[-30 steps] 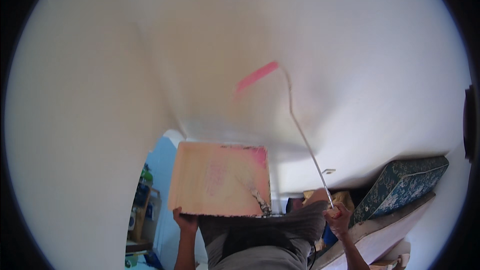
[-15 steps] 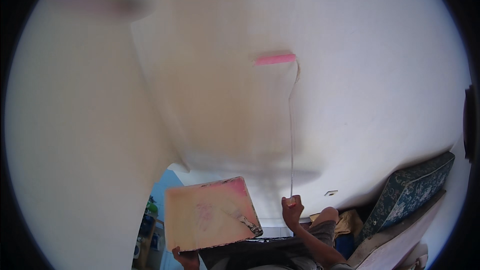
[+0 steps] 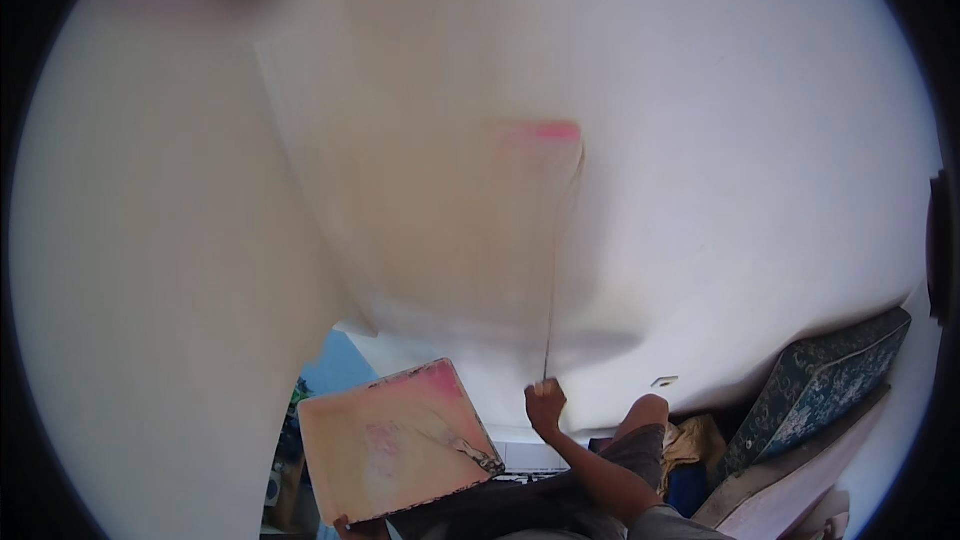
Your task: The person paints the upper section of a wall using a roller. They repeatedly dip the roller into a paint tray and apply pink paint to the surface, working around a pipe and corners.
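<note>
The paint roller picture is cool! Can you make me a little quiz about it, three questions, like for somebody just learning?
1. Pick one: what colour is the paint roller?
A) blue
B) green
C) pink

2. True or false: the left hand grips the paint tray at the corner nearest the bottom of the picture.

3. Fill in the blank: the dark flowered mattress is on the ____ side of the picture.

Key:
1. C, pink. It looks blurry, and the right hand holds its long handle.
2. True.
3. right
</note>
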`<action>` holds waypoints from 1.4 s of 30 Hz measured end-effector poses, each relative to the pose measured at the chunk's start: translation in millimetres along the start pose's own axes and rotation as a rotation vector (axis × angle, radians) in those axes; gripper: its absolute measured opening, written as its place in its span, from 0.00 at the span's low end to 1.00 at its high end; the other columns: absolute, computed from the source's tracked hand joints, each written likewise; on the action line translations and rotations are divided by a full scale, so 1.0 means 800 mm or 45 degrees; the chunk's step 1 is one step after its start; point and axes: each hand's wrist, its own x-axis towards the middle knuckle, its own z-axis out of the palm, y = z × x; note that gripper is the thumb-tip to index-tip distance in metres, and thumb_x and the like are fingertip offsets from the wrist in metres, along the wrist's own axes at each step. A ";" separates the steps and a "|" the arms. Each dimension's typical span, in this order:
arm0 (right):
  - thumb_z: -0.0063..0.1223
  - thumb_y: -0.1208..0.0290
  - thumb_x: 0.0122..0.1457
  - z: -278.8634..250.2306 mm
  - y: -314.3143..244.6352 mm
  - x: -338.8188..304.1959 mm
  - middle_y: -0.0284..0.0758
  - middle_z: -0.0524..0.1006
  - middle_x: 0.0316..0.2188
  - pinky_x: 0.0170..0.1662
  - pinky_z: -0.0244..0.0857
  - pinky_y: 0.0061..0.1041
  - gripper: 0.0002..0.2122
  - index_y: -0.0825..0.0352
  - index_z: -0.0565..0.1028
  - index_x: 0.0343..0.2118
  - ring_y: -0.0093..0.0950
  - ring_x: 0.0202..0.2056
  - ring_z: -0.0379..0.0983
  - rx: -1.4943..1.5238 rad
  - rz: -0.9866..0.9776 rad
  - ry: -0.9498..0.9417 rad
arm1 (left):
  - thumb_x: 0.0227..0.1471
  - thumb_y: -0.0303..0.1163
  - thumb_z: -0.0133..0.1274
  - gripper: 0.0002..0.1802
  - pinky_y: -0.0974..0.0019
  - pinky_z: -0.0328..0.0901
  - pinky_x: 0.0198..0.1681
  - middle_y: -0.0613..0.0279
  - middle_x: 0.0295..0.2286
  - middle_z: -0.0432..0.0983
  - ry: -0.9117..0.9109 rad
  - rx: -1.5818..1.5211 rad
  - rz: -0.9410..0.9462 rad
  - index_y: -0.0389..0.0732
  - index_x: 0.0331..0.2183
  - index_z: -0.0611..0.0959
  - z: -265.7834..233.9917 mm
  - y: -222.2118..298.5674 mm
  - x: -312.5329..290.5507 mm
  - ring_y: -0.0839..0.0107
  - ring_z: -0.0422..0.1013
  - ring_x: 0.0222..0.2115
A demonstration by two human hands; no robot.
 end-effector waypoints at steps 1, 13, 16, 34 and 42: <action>0.52 0.71 0.42 0.001 -0.027 0.015 0.45 0.69 0.17 0.28 0.64 0.39 0.08 0.69 0.67 0.22 0.48 0.23 0.68 0.077 0.027 0.003 | 0.34 0.37 0.54 0.29 0.53 0.68 0.38 0.56 0.37 0.75 0.003 -0.033 0.008 0.41 0.43 0.75 -0.004 0.001 -0.001 0.57 0.71 0.37; 0.51 0.74 0.40 0.007 -0.022 0.002 0.44 0.70 0.19 0.31 0.63 0.40 0.08 0.70 0.67 0.24 0.44 0.25 0.70 -0.050 -0.075 -0.131 | 0.39 0.48 0.52 0.38 0.53 0.61 0.48 0.56 0.47 0.67 -0.101 0.023 -0.005 0.41 0.52 0.67 -0.024 -0.003 0.004 0.60 0.64 0.48; 0.52 0.73 0.41 -0.002 -0.077 0.042 0.44 0.68 0.18 0.30 0.62 0.41 0.09 0.69 0.67 0.26 0.45 0.25 0.68 0.238 0.234 -0.183 | 0.40 0.47 0.51 0.38 0.54 0.60 0.51 0.55 0.48 0.66 -0.161 0.012 -0.002 0.41 0.52 0.66 -0.016 -0.012 0.005 0.60 0.63 0.49; 0.51 0.73 0.41 0.022 -0.093 0.102 0.46 0.70 0.21 0.33 0.61 0.43 0.08 0.68 0.65 0.24 0.47 0.28 0.68 -0.012 -0.226 0.042 | 0.35 0.42 0.54 0.38 0.50 0.61 0.49 0.55 0.47 0.69 0.045 0.145 -0.031 0.42 0.51 0.68 0.008 -0.014 0.005 0.57 0.65 0.48; 0.53 0.73 0.38 0.014 -0.010 -0.055 0.41 0.71 0.20 0.33 0.65 0.36 0.08 0.69 0.68 0.22 0.41 0.26 0.69 -0.043 0.225 -0.219 | 0.40 0.46 0.51 0.39 0.54 0.60 0.51 0.56 0.49 0.65 -0.123 -0.015 -0.057 0.41 0.54 0.64 -0.021 -0.011 0.016 0.59 0.62 0.50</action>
